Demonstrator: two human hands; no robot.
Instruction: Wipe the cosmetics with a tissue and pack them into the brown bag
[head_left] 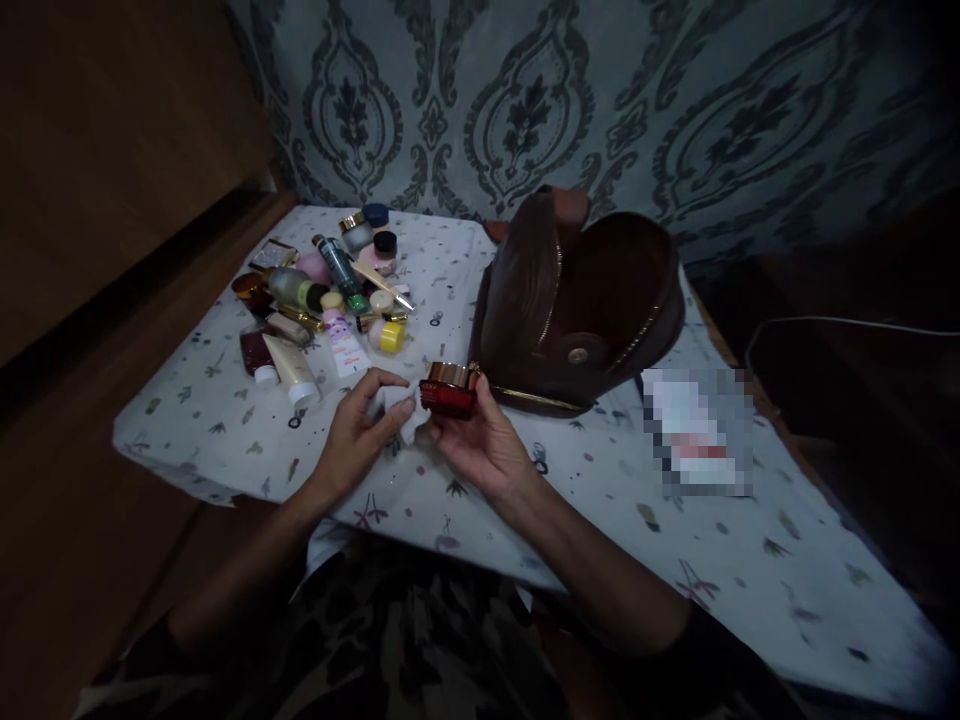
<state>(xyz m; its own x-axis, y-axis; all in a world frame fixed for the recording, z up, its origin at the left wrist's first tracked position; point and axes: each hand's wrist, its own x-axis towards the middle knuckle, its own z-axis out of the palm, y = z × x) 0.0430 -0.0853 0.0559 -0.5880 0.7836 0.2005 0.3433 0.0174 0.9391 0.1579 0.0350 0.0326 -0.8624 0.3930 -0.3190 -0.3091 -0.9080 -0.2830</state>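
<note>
My right hand (484,445) is closed around a dark red cosmetic jar (448,400) with a shiny copper-coloured lid, held above the table. Beside it, my left hand (364,430) pinches a crumpled white wipe (405,412), whose edge lies close against the jar's left side. Just behind the jar stands a brown leather bag (517,300), its zip undone and its dark inside showing. To the left of the bag lie several cosmetics, among them a white and purple tube (345,343), a beige tube (291,368) and a dark green bottle (339,268).
A patterned white cloth (247,450) covers the table. On the right lies a flat item (697,432), blurred out by pixels. A thin white cable (847,322) runs off to the right. Patterned wallpaper (435,100) rises behind, and brown wooden furniture (127,150) borders the left.
</note>
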